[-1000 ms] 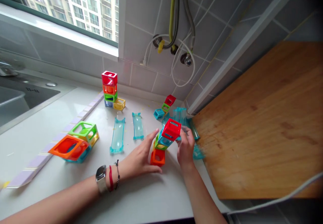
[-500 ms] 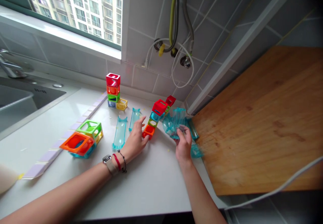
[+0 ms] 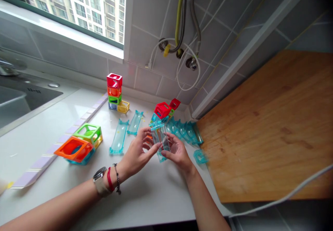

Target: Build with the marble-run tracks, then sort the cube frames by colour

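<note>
Tracks (image 3: pixel 161 139) of clear teal plastic are held upright, slightly tilted, over the worktop (image 3: pixel 125 203), between the two hands. The left hand (image 3: pixel 142 149) grips their left side, its thumb across the near face and its fingers curled at the edge. The right hand (image 3: pixel 178 153) grips their right side, its thumb low on the near face. How many pieces are held together is hard to tell.

Just behind them, partly hidden, is a leaning stack topped by a red cube (image 3: pixel 162 110). To its right runs a row of teal pieces (image 3: pixel 183 130), with a small teal piece (image 3: pixel 200 157) nearer, by the wooden board (image 3: pixel 270 126).

Left of the hands, a long track (image 3: pixel 119 138) and a short track (image 3: pixel 135 122) lie flat. Behind them stands a tower (image 3: pixel 114 91) with a yellow cube (image 3: pixel 123 107) beside its base. Farther left, a cube cluster (image 3: pixel 78 147) sits near a lavender strip (image 3: pixel 70 133).
</note>
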Action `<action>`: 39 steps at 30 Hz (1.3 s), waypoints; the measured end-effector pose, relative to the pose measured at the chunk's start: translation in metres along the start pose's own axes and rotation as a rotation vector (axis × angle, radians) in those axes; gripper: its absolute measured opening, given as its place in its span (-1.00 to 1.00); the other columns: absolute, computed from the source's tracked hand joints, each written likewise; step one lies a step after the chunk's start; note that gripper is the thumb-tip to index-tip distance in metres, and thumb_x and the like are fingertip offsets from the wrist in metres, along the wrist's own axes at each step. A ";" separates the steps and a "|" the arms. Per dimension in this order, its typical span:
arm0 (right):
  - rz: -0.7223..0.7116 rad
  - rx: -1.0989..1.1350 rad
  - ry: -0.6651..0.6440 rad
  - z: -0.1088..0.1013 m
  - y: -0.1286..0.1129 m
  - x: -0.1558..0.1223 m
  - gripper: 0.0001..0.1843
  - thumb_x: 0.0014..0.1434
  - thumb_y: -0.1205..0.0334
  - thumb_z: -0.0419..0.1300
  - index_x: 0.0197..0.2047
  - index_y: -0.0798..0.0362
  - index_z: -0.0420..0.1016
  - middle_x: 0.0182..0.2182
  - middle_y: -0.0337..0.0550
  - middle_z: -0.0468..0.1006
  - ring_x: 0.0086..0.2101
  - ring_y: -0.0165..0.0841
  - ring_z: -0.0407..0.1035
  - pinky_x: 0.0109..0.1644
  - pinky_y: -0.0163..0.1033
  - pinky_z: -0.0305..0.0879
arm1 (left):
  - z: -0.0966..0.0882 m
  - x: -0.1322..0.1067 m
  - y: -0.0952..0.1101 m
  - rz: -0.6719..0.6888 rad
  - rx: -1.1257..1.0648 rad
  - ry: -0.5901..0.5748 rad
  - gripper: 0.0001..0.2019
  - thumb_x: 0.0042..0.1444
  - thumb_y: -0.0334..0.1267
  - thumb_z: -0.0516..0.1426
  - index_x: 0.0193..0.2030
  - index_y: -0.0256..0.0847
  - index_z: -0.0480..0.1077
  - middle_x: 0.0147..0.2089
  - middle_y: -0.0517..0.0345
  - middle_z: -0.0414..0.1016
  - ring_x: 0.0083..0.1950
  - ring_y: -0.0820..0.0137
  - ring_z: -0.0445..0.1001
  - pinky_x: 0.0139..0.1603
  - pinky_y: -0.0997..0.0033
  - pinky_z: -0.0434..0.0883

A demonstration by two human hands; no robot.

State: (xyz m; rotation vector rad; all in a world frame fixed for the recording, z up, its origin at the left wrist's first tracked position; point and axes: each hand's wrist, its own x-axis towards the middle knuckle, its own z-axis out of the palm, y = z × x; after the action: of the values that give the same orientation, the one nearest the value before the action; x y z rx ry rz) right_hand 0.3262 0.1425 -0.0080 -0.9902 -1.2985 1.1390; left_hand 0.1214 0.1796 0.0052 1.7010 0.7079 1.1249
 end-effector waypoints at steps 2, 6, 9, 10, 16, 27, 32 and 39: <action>0.040 0.000 -0.054 -0.001 0.002 0.000 -0.25 -0.01 0.13 0.57 0.25 -0.14 0.51 -0.09 -0.15 0.55 -0.12 -0.26 0.50 0.03 -0.10 0.51 | 0.001 0.000 0.000 -0.076 -0.066 -0.025 -0.63 0.37 -0.12 0.19 0.17 -0.06 0.13 0.06 0.03 0.47 -0.10 0.32 0.56 -0.35 0.45 0.51; 0.075 0.014 -0.010 -0.007 -0.002 -0.003 -0.38 0.08 0.11 0.49 0.22 -0.11 0.56 -0.20 -0.19 0.56 -0.24 -0.30 0.45 -0.09 -0.15 0.48 | -0.004 -0.001 0.004 -0.045 -0.128 -0.070 -0.77 0.39 -0.17 0.10 0.07 -0.06 0.13 -0.09 0.16 0.41 -0.24 0.42 0.43 -0.40 0.53 0.37; 0.052 0.005 0.097 -0.014 -0.006 -0.003 -0.46 0.09 0.14 0.45 0.16 -0.09 0.60 -0.23 -0.21 0.55 -0.28 -0.33 0.40 -0.12 -0.19 0.43 | -0.009 -0.002 0.007 -0.002 -0.089 -0.138 -0.81 0.39 -0.21 0.05 0.08 -0.09 0.16 -0.22 0.25 0.32 -0.37 0.48 0.27 -0.40 0.51 0.31; 0.034 0.000 0.140 -0.017 -0.007 -0.003 -0.46 0.07 0.16 0.45 0.15 -0.08 0.61 -0.20 -0.20 0.55 -0.26 -0.32 0.41 -0.09 -0.19 0.42 | -0.010 -0.003 0.008 0.006 -0.041 -0.170 -0.81 0.37 -0.22 0.05 0.08 -0.09 0.18 -0.24 0.27 0.30 -0.39 0.48 0.25 -0.41 0.51 0.30; -0.139 0.000 0.454 -0.025 -0.008 0.003 -0.52 0.20 0.10 0.37 0.19 -0.09 0.55 -0.18 -0.20 0.56 -0.18 -0.30 0.44 0.00 -0.14 0.44 | -0.007 -0.005 0.005 0.176 0.458 -0.443 -0.76 0.25 -0.31 0.17 0.05 -0.13 0.37 -0.17 0.14 0.48 -0.28 0.35 0.47 -0.26 0.36 0.44; -0.152 -0.743 -0.028 -0.014 0.004 0.003 -0.53 0.20 0.42 0.34 0.15 -0.12 0.67 -0.10 -0.11 0.56 -0.02 -0.21 0.49 0.19 -0.08 0.42 | 0.004 -0.017 -0.005 0.439 0.655 -0.692 -0.67 0.32 -0.39 0.20 0.18 -0.06 0.54 0.35 -0.04 0.50 0.32 0.03 0.49 0.27 -0.06 0.52; -0.112 -0.798 -0.108 -0.013 0.006 0.003 -0.36 0.10 0.45 0.41 0.25 -0.09 0.59 0.06 -0.04 0.55 0.11 -0.14 0.45 0.28 -0.01 0.38 | 0.010 -0.021 0.004 0.524 0.613 -0.707 -0.67 0.36 -0.52 0.10 0.12 -0.10 0.54 0.20 0.03 0.61 0.26 0.16 0.52 0.27 0.08 0.52; -0.253 -0.728 0.343 -0.023 0.000 0.007 -0.78 0.29 0.25 0.31 0.00 -0.01 0.67 -0.07 -0.07 0.61 -0.09 -0.22 0.53 0.08 -0.10 0.50 | 0.003 -0.013 -0.005 0.460 0.734 -0.562 -0.76 0.35 -0.41 0.19 0.07 -0.05 0.53 0.15 0.00 0.56 0.26 0.06 0.44 0.22 -0.08 0.48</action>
State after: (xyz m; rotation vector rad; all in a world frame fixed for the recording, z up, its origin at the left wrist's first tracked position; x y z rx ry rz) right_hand 0.3486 0.1509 -0.0081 -1.4167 -1.5226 0.2621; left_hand 0.1192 0.1688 -0.0044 2.7594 0.3841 0.6199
